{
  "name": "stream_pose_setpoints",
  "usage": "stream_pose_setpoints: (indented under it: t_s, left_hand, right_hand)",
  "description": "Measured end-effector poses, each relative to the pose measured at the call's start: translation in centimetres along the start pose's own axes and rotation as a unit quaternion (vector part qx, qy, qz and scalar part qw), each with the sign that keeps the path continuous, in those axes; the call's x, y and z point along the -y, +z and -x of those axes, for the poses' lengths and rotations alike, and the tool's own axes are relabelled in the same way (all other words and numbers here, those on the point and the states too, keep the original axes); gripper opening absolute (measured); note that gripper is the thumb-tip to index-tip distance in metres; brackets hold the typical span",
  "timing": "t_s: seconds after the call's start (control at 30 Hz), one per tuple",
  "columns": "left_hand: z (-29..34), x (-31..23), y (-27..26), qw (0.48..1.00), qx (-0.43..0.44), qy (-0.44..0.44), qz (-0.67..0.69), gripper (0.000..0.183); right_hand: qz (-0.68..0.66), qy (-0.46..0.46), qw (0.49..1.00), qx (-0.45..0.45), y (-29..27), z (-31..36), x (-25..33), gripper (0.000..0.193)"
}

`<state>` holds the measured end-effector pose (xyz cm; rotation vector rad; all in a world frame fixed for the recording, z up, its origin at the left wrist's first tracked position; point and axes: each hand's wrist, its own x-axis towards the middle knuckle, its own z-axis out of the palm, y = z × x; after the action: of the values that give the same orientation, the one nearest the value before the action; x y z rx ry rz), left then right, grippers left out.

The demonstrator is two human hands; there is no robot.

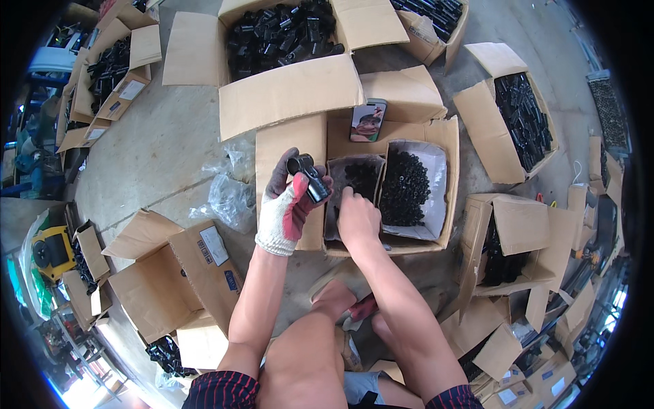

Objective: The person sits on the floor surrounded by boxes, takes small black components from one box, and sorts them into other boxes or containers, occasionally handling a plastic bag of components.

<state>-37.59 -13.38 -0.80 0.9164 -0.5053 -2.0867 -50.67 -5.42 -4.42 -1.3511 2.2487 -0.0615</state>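
Note:
My left hand (291, 204), in a white glove with red and grey fingers, grips a shiny black pipe fitting (310, 178). The fitting is held tilted above the left edge of an open cardboard box (449, 198), one round end facing up. My bare right hand (360, 217) reaches down into the left compartment (337, 167) of that box. Its fingers are bunched among small black parts (362, 178), and the fingertips are partly hidden. The right compartment (436, 170), lined in pale grey, holds a heap of small black nuts (405, 191).
A phone (368, 120) leans at the box's far side. Beyond stands a large carton (293, 95) full of black fittings. More cartons of black parts surround me, including one at right (477, 112). An open carton (153, 293) and clear plastic bags (230, 201) lie left.

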Motion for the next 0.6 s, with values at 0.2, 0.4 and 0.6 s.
stream_pose_setpoints:
  t_s: [0.2,0.4,0.6]
  left_hand:
    - [0.6,1.0,0.5,0.999,0.016,-0.036,0.0,0.068]
    - [1.8,2.5,2.0,0.993,0.05,-0.109,0.008,0.069]
    - [2.5,4.4,2.5,0.979,0.105,-0.168,-0.036,0.081]
  right_hand:
    - [-0.697,0.153,0.7,0.016,-2.1,4.8,-4.4,0.02]
    - [-0.811,0.092,0.575,0.055,-5.2,8.8,-5.5,0.024]
    - [-0.71,0.012,0.7,-0.081,-7.5,9.0,-5.2,0.015]
